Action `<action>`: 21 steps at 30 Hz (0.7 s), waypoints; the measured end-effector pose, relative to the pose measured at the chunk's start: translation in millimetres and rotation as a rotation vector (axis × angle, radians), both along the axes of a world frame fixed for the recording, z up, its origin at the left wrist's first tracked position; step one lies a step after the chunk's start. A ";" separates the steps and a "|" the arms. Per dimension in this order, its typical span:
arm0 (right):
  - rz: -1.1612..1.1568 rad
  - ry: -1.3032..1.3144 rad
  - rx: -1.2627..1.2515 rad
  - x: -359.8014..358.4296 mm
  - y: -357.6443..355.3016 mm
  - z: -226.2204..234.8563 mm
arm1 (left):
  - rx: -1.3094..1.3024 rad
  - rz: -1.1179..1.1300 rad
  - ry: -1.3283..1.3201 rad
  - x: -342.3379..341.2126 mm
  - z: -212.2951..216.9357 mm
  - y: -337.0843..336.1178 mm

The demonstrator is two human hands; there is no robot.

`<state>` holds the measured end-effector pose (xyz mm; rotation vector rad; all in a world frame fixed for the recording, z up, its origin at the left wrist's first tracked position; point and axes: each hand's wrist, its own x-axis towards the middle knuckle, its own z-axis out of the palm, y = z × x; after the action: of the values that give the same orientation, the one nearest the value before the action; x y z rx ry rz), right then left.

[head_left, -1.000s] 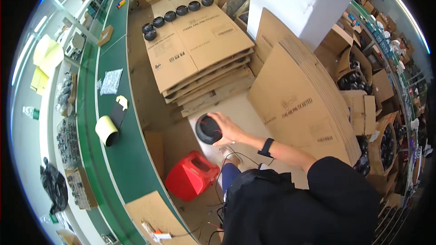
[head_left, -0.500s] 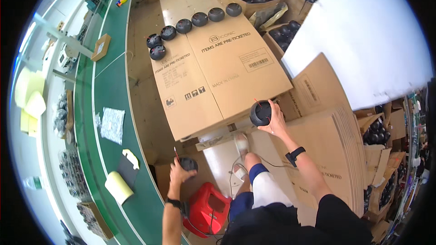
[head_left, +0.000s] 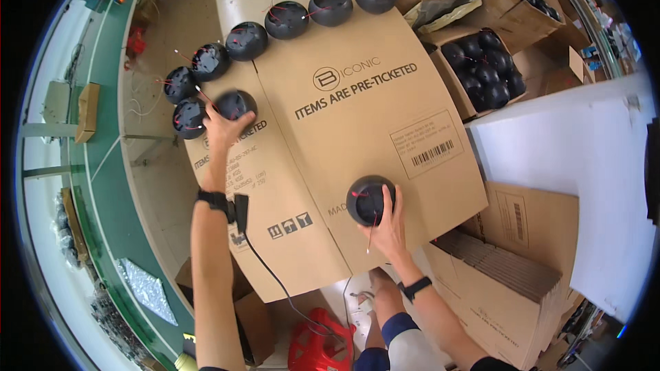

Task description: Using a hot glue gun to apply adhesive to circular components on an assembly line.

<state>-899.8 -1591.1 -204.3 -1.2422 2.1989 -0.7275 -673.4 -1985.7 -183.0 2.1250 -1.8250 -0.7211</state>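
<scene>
— Where do we have our hands?

— Our left hand is stretched far out over the flat cardboard carton, its fingers closed around a round black part at the carton's left edge. Our right hand is nearer to us, fingers wrapped round the lower side of a second round black part that rests on the carton's near right area, with red wires showing on its top.

— And what lies around the left one?

— A curved row of the same black parts runs along the carton's far edge and bends down its left side; the part we hold sits just beside the last two of that row. Each shows thin red wires.

— Anything else we can see?

— Open boxes of black parts stand beyond the carton on the right. A stack of flattened cartons lies to our right, a red stool is below by our legs, and a green conveyor curves along the left. We wear a dark band on each wrist, and a black cable hangs from the left one.
</scene>
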 end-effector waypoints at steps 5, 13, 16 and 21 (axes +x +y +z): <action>-0.029 -0.027 0.015 14.6 -5.7 1.1 | -0.101 -0.051 -0.165 21.4 -20.3 -92.9; 0.030 -0.071 0.007 8.8 -96.3 10.0 | 0.091 -0.163 -0.492 37.4 -4.7 -117.0; 0.006 -0.073 -0.149 7.6 -184.6 -9.4 | -0.269 -0.106 -0.184 33.6 -23.3 -45.5; 0.030 -0.052 -0.182 35.6 -328.8 -15.5 | 0.387 0.059 -0.308 94.2 -72.8 175.5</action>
<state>-864.2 -1919.9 -219.8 -1.3253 2.1057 -0.9539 -579.2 -1810.3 -255.9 2.6551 -1.8800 -0.8272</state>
